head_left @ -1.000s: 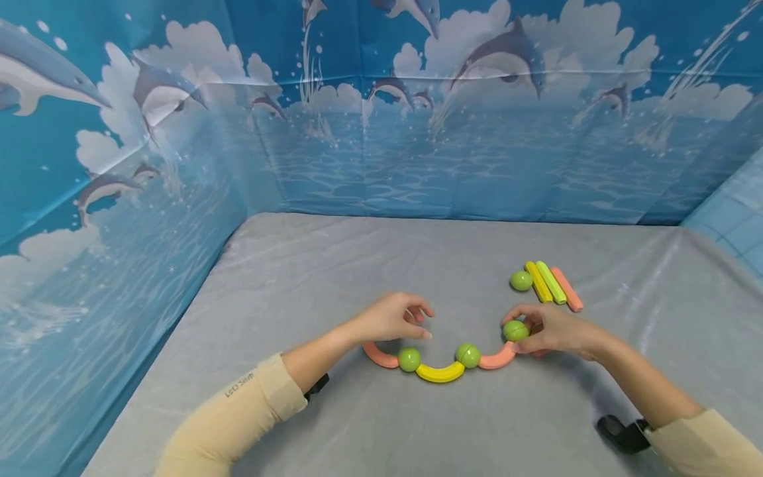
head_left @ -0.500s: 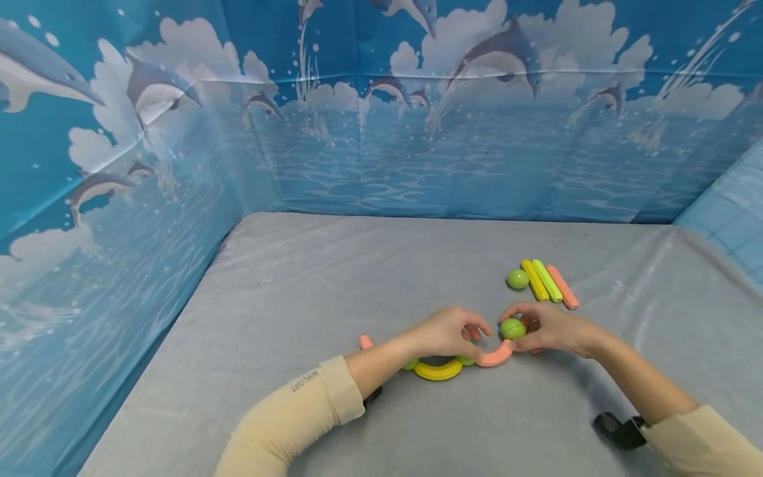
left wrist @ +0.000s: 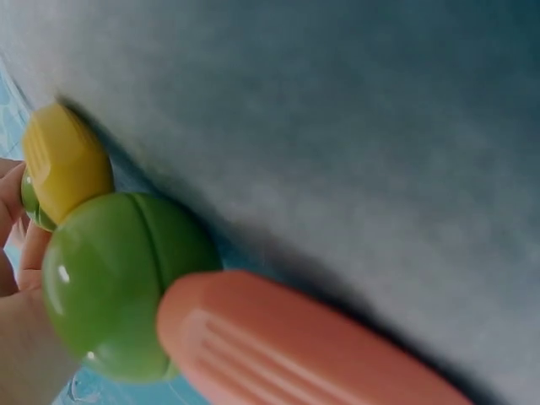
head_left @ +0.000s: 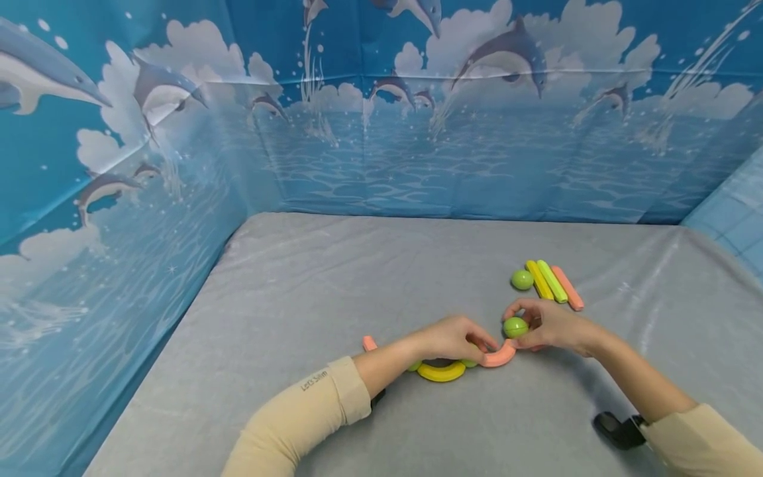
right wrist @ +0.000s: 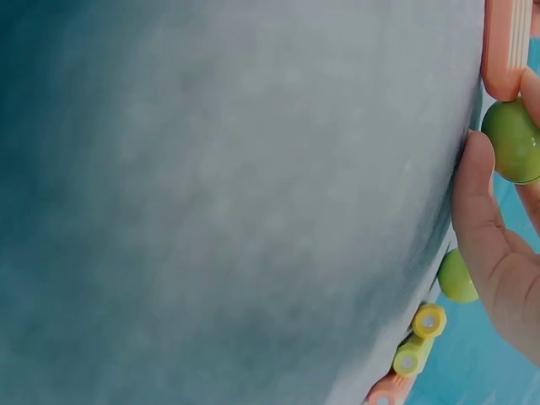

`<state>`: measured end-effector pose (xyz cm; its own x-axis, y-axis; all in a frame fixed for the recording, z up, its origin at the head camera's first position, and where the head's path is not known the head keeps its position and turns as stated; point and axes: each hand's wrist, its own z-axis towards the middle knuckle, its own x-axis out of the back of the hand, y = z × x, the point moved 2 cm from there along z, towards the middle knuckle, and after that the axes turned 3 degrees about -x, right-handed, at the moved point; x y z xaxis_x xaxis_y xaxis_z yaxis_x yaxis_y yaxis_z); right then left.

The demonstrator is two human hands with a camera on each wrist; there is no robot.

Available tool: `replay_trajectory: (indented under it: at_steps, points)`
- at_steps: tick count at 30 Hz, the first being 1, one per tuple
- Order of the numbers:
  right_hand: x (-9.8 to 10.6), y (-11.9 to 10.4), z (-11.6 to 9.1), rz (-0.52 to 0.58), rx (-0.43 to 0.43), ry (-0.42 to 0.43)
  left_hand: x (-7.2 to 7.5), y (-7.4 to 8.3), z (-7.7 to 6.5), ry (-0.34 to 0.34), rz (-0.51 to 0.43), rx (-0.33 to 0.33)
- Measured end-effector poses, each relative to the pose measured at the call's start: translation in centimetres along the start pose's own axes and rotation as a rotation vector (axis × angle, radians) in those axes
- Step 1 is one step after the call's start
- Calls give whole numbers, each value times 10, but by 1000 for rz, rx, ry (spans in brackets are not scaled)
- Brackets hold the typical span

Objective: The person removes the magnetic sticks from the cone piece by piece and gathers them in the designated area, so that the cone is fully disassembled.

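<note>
A chain of toy building pieces lies in the head view: a coral curved bar (head_left: 369,342) partly behind the left forearm, green balls, a yellow curved bar (head_left: 441,373) and another coral curved bar (head_left: 499,356). My left hand (head_left: 456,338) curls over the chain with thumb and fingers round a mostly covered green ball (head_left: 469,363), beside the right coral bar. At that bar's other end, my right hand (head_left: 551,328) holds a green ball (head_left: 515,327) between thumb and fingers, touching or very near the bar. A nearer green ball (left wrist: 126,283) shows in the left wrist view.
Beyond the right hand lie a loose green ball (head_left: 522,279) and straight bars: yellow (head_left: 539,280), lime (head_left: 552,281) and coral (head_left: 567,288). Everything rests on a grey cloth (head_left: 334,278). Dolphin-print curtains (head_left: 357,159) hang behind and at the sides.
My left hand has moved right along the chain, from above its left part to the green ball beside the right coral bar. The right hand has stayed almost still with its green ball.
</note>
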<state>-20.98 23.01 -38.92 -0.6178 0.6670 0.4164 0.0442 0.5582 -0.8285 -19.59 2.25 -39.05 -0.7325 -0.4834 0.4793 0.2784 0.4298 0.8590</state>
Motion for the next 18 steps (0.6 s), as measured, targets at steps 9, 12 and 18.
replay_trajectory:
  at_steps: [9, 12, 18]
  points:
    - [12, -4, -3, -146, 43, 154, -1, 0, 3, -19, 17, -11]
    - [22, -5, -3, -212, 35, 250, -1, 0, 3, -13, 7, -13]
    - [36, -3, 3, -371, -13, 385, -1, -2, 4, -11, 2, -11]
